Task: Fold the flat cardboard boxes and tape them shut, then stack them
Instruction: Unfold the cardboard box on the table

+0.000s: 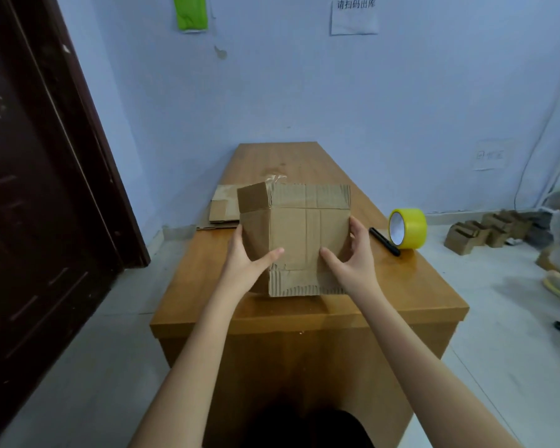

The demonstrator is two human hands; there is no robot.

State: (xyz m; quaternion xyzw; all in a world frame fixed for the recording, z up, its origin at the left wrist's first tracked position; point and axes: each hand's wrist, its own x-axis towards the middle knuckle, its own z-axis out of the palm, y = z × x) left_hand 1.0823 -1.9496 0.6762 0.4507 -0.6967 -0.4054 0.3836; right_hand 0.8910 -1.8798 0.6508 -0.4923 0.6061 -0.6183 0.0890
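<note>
Brown corrugated cardboard box [299, 240] upright mid-way along narrow orange-brown wooden table [401, 286], near its left edge; bare tabletop ahead and behind. Flat brown cardboard sheets [222, 206] just behind, overhanging left edge. Yellow tape roll [407, 228] and black marker [384, 241] at right edge. Left hand [244, 258] and right hand [353, 258] clasping box sides, thumbs across near face, fingers curled round corners.

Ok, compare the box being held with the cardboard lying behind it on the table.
The held box is opened into a three-dimensional shape; the flat cardboard lies collapsed. The left hand and right hand grip the box; nothing touches the flat one. Both are plain brown corrugated cardboard.
</note>
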